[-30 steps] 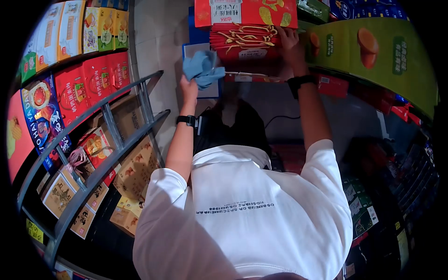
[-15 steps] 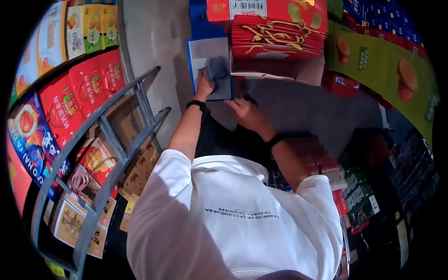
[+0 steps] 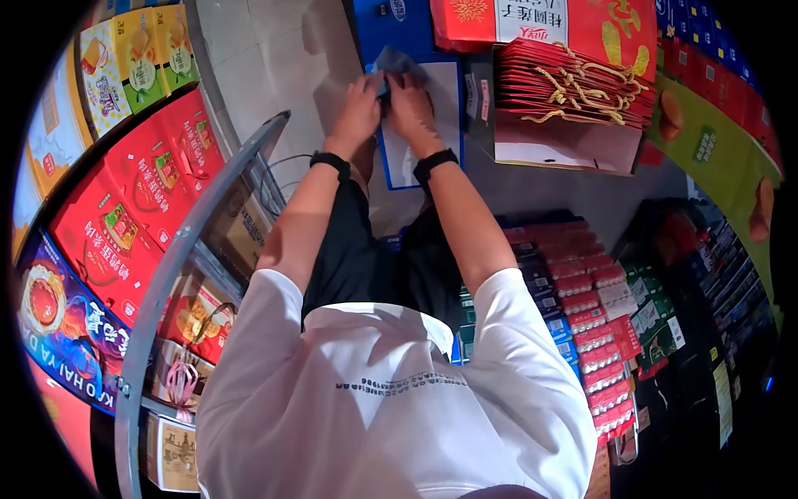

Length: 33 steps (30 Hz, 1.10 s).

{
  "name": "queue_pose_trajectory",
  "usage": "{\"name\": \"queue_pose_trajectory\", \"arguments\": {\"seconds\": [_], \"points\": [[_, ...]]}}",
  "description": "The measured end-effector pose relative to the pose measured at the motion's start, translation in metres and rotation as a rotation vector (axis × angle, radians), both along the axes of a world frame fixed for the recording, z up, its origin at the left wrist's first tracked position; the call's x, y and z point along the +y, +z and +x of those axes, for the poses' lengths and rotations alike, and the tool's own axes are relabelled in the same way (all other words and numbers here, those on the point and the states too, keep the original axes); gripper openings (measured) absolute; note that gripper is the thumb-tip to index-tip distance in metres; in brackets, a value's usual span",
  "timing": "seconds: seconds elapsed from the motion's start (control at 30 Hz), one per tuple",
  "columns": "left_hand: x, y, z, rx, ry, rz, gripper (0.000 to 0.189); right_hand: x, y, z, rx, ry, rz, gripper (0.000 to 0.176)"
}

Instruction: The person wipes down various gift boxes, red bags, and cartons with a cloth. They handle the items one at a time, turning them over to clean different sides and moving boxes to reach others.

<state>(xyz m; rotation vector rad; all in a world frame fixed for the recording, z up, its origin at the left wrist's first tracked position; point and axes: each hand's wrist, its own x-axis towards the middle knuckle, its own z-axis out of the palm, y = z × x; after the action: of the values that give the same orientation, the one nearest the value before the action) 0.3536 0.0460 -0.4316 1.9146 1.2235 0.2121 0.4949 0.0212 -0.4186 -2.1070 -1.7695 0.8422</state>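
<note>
A grey-blue cloth (image 3: 402,63) is bunched at the upper left edge of a flat, blue-edged panel (image 3: 397,162) with a pale face. My left hand (image 3: 357,110) is closed on the cloth's left side. Close beside it, my right hand (image 3: 411,110) grips the cloth too, its fingers curled over the fabric above the panel. Parts of the cloth are hidden under the fingers. Beyond the panel lies a blue box (image 3: 391,33).
A metal ladder (image 3: 179,266) stands at my left, before shelves of red gift boxes (image 3: 116,224). To the right of the panel is an open carton (image 3: 565,150) of red bags with yellow cords. Small red packs (image 3: 594,341) are stacked at my right.
My right hand has left the panel's lower corner and joined my left hand at the cloth. Both hands and the cloth are now farther up, at the panel's upper edge.
</note>
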Motion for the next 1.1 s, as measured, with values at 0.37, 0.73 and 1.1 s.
{"name": "queue_pose_trajectory", "arguments": {"seconds": [0.37,0.73,1.1], "points": [[-0.105,0.024,-0.008,0.267,-0.591,0.080,0.068,-0.195,-0.020,0.002,-0.013,-0.307,-0.295,0.051],[0.059,-0.009,0.024,0.033,0.009,0.211,0.029,-0.039,-0.028,0.025,0.138,-0.365,0.127,0.047],[-0.140,0.013,0.015,0.036,-0.397,-0.098,0.035,-0.247,-0.003,0.019,-0.020,-0.208,-0.286,0.049]]}}
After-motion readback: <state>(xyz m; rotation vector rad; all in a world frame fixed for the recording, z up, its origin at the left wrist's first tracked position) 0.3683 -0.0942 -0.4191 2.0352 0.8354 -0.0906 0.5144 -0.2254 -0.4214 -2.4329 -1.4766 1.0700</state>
